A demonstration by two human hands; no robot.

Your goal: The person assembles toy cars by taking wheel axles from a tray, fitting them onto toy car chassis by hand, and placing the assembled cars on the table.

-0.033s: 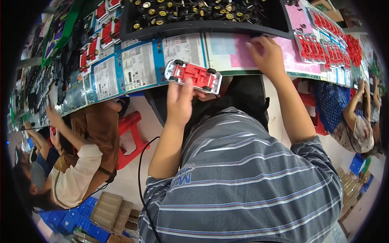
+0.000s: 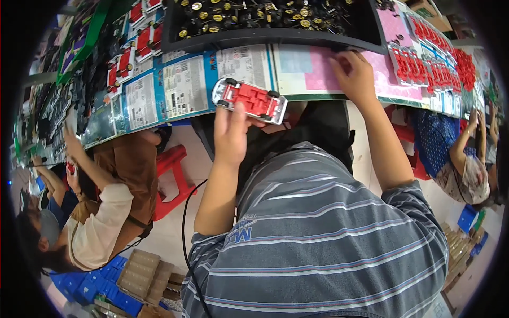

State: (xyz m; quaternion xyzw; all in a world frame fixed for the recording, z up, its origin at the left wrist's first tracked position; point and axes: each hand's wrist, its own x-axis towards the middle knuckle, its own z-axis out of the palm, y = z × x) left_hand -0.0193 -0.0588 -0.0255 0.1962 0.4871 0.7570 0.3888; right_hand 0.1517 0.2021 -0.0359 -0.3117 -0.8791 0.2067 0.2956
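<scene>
My left hand [image 2: 231, 132] is closed round a toy car [image 2: 250, 100], turned underside up above the table's front edge. Its red chassis faces me, black wheels show near both ends, and a white or silver body rims it. The thumb presses on the red underside; the other fingers are partly hidden beneath. At the front wall of a black tray [image 2: 275, 37], my right hand [image 2: 356, 77] has its fingers curled toward the thumb. Whatever may be between those fingertips is too dark and small to make out. Black wheel parts [image 2: 214, 18], several with yellow faces, fill the tray.
More red-and-white toy cars [image 2: 125, 62] stand at the left. Rows of red parts [image 2: 411, 66] lie at the right beside a red heap [image 2: 465, 69]. Printed sheets [image 2: 185, 87] cover the tabletop. Co-workers sit on either side, one near a red stool [image 2: 172, 177].
My left hand and the toy car have shifted slightly left. My right thumb and fingertips have come closer together by the tray's front wall.
</scene>
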